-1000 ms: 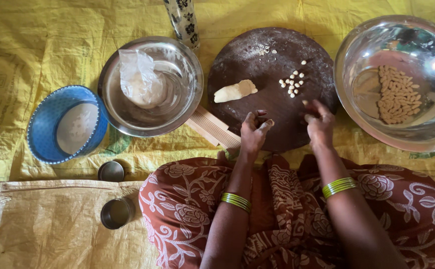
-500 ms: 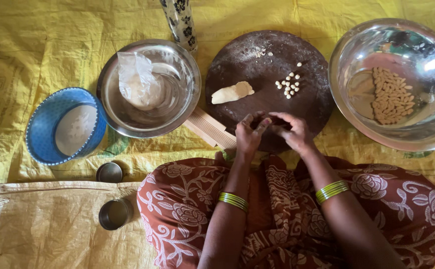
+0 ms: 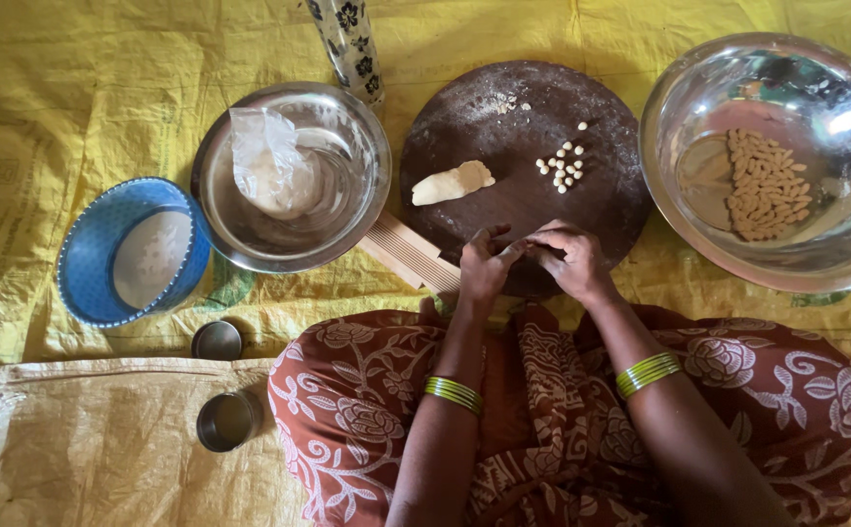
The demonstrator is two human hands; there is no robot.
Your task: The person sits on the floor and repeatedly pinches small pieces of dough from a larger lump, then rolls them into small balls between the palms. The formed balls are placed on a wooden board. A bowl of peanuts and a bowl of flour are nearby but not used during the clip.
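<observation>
Two hands meet at the near edge of the round dark board (image 3: 523, 210): the left hand (image 3: 484, 263) and right hand (image 3: 567, 259) touch fingertips, curled together; whatever they pinch is hidden. A dough lump (image 3: 453, 182) lies just beyond the left hand, small dough bits (image 3: 562, 166) farther off, beyond the right.

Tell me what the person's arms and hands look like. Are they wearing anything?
Both arms are bare, with no sleeves. The left hand has a stack of thin green and gold bangles on its wrist. The right hand has a matching stack of bangles. No rings or gloves show on the fingers.
</observation>
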